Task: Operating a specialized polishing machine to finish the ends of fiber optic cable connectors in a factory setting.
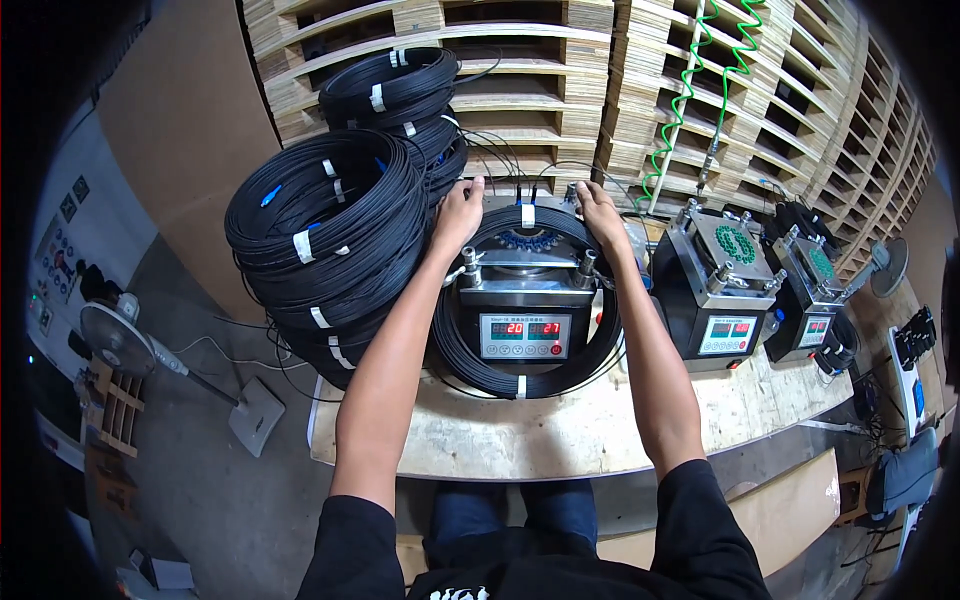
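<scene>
A polishing-type machine [525, 284] with a metal top and a lit red display [525, 337] stands before me. Around its front hangs a coil of black cable [523, 387], bound with white tape at top and bottom. My left hand [459, 217] is at the machine's far left corner, fingers curled and thumb up; what they close on is hidden. At the far right corner, my right hand [601, 213] has its fingers bent beside a metal knob [571, 192]; its grip is partly hidden. Cable ends with dark connectors [527, 194] rise from the machine's back between my hands.
Stacked black cable coils [325, 245] tower at the left, with more coils [392, 85] behind. Two similar machines [715, 285] [812, 290] stand to the right on the wooden table [470, 430]. Behind are wooden pallets [530, 90] and green spiral hoses [680, 100]. A fan [115, 340] stands left.
</scene>
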Motion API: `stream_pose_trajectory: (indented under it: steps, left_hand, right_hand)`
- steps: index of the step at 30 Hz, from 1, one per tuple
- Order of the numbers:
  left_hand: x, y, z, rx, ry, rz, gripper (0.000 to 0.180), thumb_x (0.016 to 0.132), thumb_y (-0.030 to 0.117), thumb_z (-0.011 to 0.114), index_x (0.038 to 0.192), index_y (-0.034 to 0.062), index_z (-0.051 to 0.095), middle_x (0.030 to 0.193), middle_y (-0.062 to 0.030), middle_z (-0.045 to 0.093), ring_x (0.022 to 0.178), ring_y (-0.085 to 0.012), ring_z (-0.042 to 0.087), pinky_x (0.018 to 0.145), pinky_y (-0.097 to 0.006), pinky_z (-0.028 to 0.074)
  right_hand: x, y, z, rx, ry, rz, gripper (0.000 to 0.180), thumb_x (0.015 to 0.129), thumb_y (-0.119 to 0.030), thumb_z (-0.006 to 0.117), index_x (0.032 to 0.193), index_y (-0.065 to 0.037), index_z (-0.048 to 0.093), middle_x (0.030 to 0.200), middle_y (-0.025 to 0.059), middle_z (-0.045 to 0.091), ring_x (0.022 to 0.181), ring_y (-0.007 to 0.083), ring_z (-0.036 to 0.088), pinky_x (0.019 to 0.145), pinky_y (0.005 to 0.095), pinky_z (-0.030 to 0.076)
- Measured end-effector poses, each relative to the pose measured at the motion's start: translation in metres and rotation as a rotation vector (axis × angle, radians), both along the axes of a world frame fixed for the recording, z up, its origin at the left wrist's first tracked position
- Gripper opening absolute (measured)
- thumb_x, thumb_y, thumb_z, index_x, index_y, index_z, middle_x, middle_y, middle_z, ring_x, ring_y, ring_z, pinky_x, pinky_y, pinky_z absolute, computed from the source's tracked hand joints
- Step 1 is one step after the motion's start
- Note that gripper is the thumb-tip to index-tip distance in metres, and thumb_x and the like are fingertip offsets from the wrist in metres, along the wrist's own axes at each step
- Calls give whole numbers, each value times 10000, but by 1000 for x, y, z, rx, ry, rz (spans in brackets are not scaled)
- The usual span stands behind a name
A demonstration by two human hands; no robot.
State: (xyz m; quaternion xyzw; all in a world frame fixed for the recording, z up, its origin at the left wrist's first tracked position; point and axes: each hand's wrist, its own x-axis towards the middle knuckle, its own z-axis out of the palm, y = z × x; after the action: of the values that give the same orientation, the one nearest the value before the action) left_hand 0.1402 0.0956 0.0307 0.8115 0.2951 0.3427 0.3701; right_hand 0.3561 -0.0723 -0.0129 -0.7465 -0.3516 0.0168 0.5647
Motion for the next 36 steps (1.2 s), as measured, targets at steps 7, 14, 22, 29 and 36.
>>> stream_pose_trajectory:
  steps: [7, 14, 22, 29, 36]
  left_hand:
    - [1, 10, -4, 4, -28, -101, 553, 1012, 454, 470, 1355, 25, 537, 1292, -293, 598, 1237, -439, 549, 1065, -458, 411]
    - [0, 10, -6, 44, -123, -159, 573, 1014, 464, 460, 1354, 9, 532, 1326, -296, 578, 1257, -446, 536, 1075, -447, 405]
    - [1, 10, -5, 22, 53, 6, 584, 1021, 464, 406, 1422, 43, 462, 1352, -300, 553, 1283, -469, 491, 1096, -490, 369]
    - [3, 7, -8, 37, -61, -39, 538, 1035, 394, 440, 1454, 56, 434, 1400, -295, 523, 1331, -417, 487, 1115, -427, 359]
    - [0, 6, -2, -45, -13, -65, 583, 1020, 453, 470, 1427, 36, 475, 1391, -268, 546, 1326, -386, 503, 1103, -407, 370]
  right_hand:
    - [-14, -3, 6, 189, 58, 29, 539, 1061, -459, 426, 1313, -4, 566, 1162, 226, 665, 1094, 320, 631, 970, 361, 458]
    - [-33, -8, 18, 99, -37, -93, 522, 1058, -466, 422, 1322, -36, 554, 1172, 251, 652, 1137, 386, 617, 979, 401, 458]
    - [-3, 1, 1, 79, -12, 20, 537, 1053, -459, 443, 1333, -13, 546, 1211, 245, 649, 1172, 361, 611, 1000, 395, 451]
    - [-10, -7, 8, 158, 67, 56, 529, 1053, -447, 456, 1326, -4, 549, 1214, 218, 659, 1171, 316, 610, 997, 370, 444]
    - [-27, -10, 18, 62, -51, -59, 552, 1055, -469, 429, 1337, -9, 544, 1224, 238, 650, 1181, 349, 610, 1001, 382, 446]
